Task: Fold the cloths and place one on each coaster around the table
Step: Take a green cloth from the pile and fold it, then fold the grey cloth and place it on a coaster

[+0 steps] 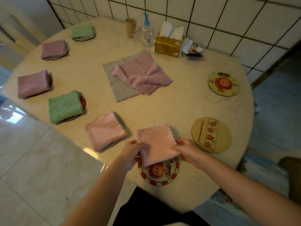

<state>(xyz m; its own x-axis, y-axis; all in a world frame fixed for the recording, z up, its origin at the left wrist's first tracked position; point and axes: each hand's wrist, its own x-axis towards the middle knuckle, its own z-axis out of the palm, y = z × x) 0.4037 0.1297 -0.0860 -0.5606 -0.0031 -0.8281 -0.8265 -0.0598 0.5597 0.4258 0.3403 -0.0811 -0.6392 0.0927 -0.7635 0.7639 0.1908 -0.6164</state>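
A folded pink cloth [156, 142] lies partly over the red-rimmed cartoon coaster [160, 174] at the table's near edge. My left hand [132, 151] pinches its left side and my right hand [187, 149] pinches its right side. Several folded cloths rest on coasters along the left: pink [104, 131], green [64, 106], pink [32, 84], mauve [53, 49], green [82, 32]. An unfolded mauve cloth [143, 72] lies on an unfolded grey cloth [117, 85] in the middle. Two coasters on the right are bare: beige [211, 134] and yellow [224, 84].
At the back by the tiled wall stand a brown cup [130, 26], a clear pump bottle [147, 32], a gold tissue box [170, 44] and a small dark holder [194, 51]. The round table [187, 101] drops off to floor at left and right.
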